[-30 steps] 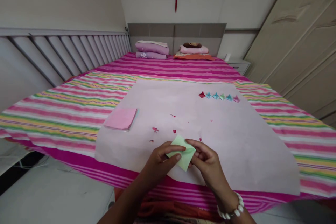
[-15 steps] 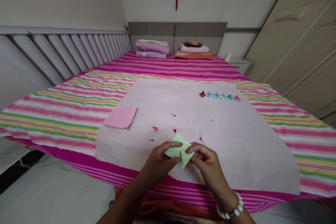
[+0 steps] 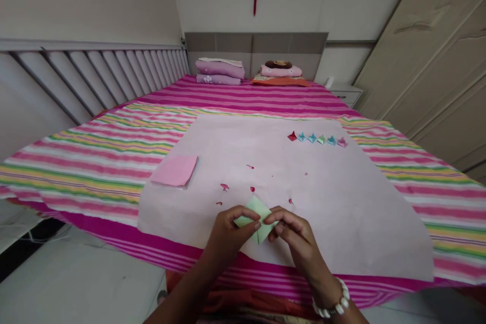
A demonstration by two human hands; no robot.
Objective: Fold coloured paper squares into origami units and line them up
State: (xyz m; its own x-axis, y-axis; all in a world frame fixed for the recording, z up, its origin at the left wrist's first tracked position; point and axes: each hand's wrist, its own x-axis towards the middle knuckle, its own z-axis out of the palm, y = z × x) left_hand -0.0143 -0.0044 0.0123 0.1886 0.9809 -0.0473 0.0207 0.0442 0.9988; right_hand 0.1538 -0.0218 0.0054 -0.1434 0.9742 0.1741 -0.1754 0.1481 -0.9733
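The left hand (image 3: 227, 231) gripped the green paper (image 3: 258, 206) at nine o'clock, the right hand (image 3: 299, 237) at three; aligning edges before pressing seemed wise.

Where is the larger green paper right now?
Low in the head view, near the middle, the larger green paper is held between the left hand and right hand.
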